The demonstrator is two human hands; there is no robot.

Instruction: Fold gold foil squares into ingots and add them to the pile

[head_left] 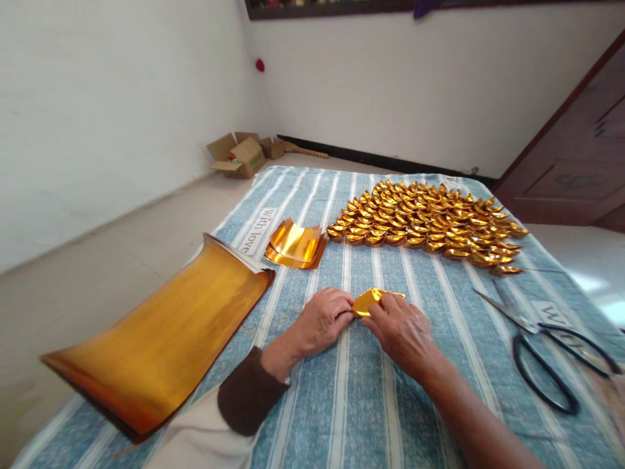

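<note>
L hand (323,320) & R hand (401,331) both pinched on one small gold foil sheet (372,301), part-folded, held low over the blue striped cloth (371,397), centre-front; each grip is closed on an end of it. Rows of folded gold ingots (430,225) lie farther back on the cloth, well apart from hands. Small stack of cut foil squares (295,246) back-left, big curled foil sheet stack (161,339) at L edge. Black scissors (547,348) lie to the R, blades open. Cardboard boxes (241,156) on floor by wall.
</note>
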